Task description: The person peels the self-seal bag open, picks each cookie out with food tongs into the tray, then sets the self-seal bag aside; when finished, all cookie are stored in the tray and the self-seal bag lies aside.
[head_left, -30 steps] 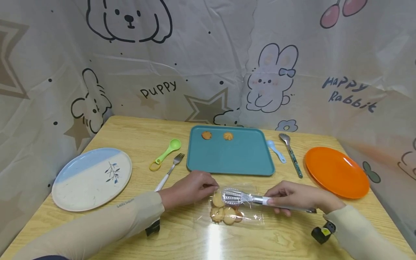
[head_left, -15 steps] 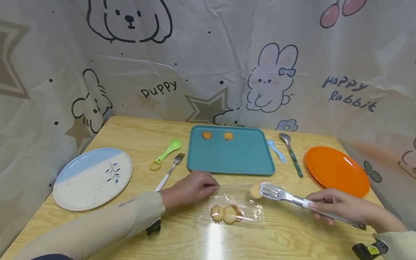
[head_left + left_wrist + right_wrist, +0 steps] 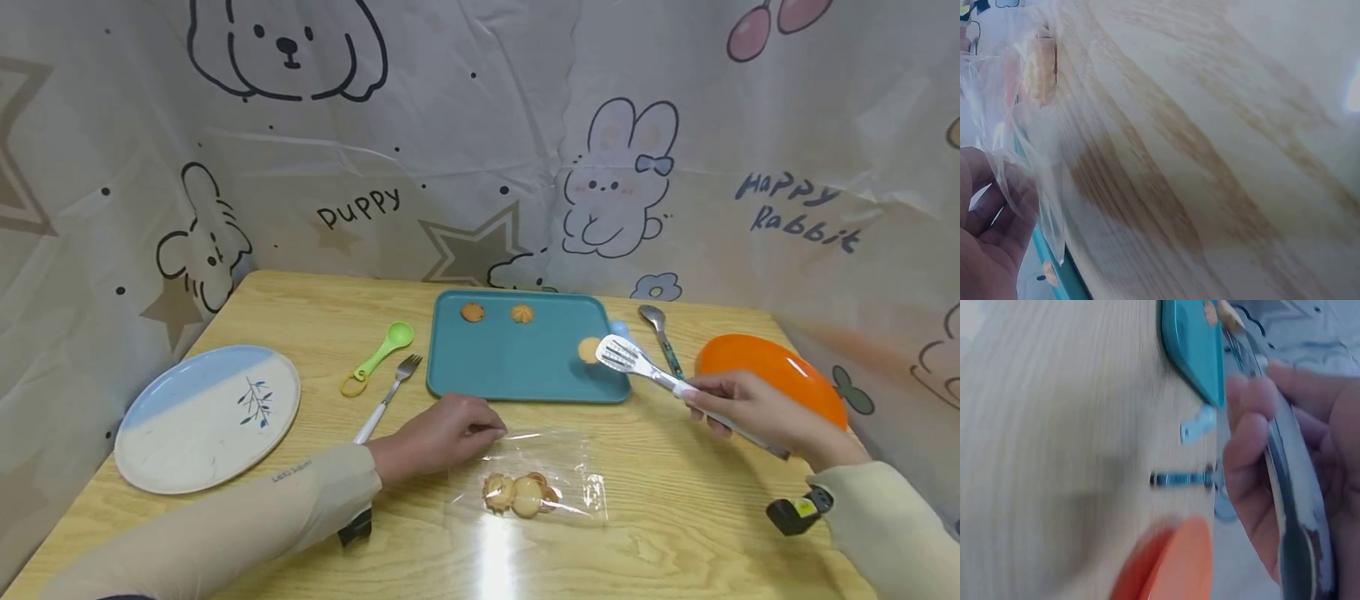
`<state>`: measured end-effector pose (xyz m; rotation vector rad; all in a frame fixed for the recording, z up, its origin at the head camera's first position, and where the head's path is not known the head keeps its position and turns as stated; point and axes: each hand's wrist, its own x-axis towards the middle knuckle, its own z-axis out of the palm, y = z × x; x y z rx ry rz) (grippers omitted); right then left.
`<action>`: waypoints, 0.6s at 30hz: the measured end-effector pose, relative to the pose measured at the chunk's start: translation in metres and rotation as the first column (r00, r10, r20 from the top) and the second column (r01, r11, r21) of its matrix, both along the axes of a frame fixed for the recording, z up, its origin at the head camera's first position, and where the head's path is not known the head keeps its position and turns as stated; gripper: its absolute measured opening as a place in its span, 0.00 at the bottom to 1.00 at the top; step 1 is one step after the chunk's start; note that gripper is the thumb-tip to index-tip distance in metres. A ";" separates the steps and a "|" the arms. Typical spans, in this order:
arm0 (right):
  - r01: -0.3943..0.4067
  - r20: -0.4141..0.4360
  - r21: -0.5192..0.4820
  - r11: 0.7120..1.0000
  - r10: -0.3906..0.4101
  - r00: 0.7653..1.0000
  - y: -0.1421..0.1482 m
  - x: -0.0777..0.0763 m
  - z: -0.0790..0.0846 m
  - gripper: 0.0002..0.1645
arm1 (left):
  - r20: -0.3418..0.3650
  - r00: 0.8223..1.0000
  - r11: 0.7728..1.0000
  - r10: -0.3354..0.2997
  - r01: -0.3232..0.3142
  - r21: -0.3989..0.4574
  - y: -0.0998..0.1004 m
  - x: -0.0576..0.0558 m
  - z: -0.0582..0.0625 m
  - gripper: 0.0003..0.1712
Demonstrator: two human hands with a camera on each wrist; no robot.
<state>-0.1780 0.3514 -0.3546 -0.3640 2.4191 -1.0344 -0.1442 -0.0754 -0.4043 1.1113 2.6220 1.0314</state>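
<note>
While our right hand (image 3: 742, 407) curls its grip round the tongs (image 3: 649, 371), whose tips hold a cookie (image 3: 588, 350) over the right side of the tray (image 3: 517, 367), our left hand (image 3: 448, 429) pinches the bag (image 3: 555, 457) on the worktop (image 3: 637, 533); beyond, we see two darker biscuits (image 3: 522, 314).

Right hand (image 3: 1316, 428): grips long silver metal tongs (image 3: 1297, 487); tan cookie (image 3: 1230, 314) at their far end. Teal plastic tray (image 3: 1190, 347), corner rounded, lies beyond. On the pale wood-grain tabletop (image 3: 1054, 456): small light-blue plastic spoon (image 3: 1197, 427), blurred; spoon with dark blue-green handle (image 3: 1179, 479); smooth orange plate (image 3: 1182, 562), cut by the lower edge. Pale printed cloth (image 3: 1300, 328) behind.
</note>
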 end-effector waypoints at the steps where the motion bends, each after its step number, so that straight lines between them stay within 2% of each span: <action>1: 0.015 -0.020 0.018 1.000 -0.015 1.000 -0.007 -0.005 0.001 0.25 | 0.002 1.000 1.000 0.002 -0.002 -0.001 0.000 0.000 0.000 0.11; 4: 0.024 -0.122 0.081 0.996 -0.014 0.992 -0.025 -0.019 0.003 0.22 | 0.003 1.000 1.000 0.013 -0.013 -0.009 0.000 -0.001 0.001 0.11; 6: 0.027 -0.224 0.147 0.989 0.007 0.975 -0.034 -0.027 0.004 0.20 | 0.000 1.000 1.000 0.018 -0.018 -0.012 0.000 -0.001 0.001 0.11; 8: 0.039 -0.337 0.226 0.973 0.040 0.940 -0.043 -0.034 0.004 0.18 | -0.008 1.000 1.000 0.023 -0.023 -0.017 0.000 -0.002 0.002 0.11; 10: 0.081 -0.417 0.313 0.946 0.060 0.907 -0.050 -0.039 0.005 0.18 | -0.015 1.000 1.000 0.022 -0.022 -0.020 0.000 -0.002 0.002 0.11; 15: 0.156 -0.537 0.497 0.854 0.161 0.828 -0.065 -0.042 0.002 0.14 | -0.017 1.000 1.000 0.010 -0.011 -0.019 0.000 -0.001 0.002 0.11; 16: 0.167 -0.560 0.525 0.834 0.191 0.806 -0.068 -0.043 0.000 0.13 | -0.014 1.000 1.000 0.008 -0.008 -0.017 0.000 -0.001 0.002 0.11; 18: 0.192 -0.618 0.563 0.804 0.254 0.744 -0.072 -0.043 -0.005 0.11 | -0.011 1.000 1.000 0.004 -0.004 -0.013 0.000 0.000 0.001 0.11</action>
